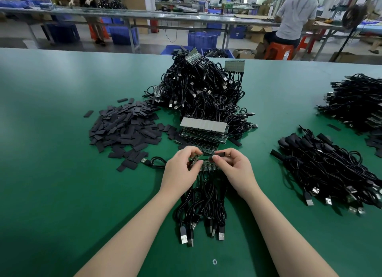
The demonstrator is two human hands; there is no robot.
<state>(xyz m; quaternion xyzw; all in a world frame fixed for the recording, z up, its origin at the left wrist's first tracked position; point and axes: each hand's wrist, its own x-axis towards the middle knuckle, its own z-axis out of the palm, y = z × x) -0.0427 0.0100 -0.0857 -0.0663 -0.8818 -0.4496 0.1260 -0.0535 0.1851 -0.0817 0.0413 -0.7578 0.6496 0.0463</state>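
My left hand (182,169) pinches a small green circuit board (194,159) at the left end of a joined strip of boards (208,166). Black USB cables (201,210) hang from that strip toward me over the green table (62,194). My right hand (234,167) pinches a short black sleeve (220,153) just right of the board, almost touching it. More panels of boards (203,132) are stacked right behind my hands.
A heap of flat black sleeves (126,127) lies at the left. A tall pile of cabled boards (200,88) rises behind the stack. Sleeved cables (322,169) lie at the right, another pile (357,103) farther back. A person on an orange stool (279,51) sits beyond the table.
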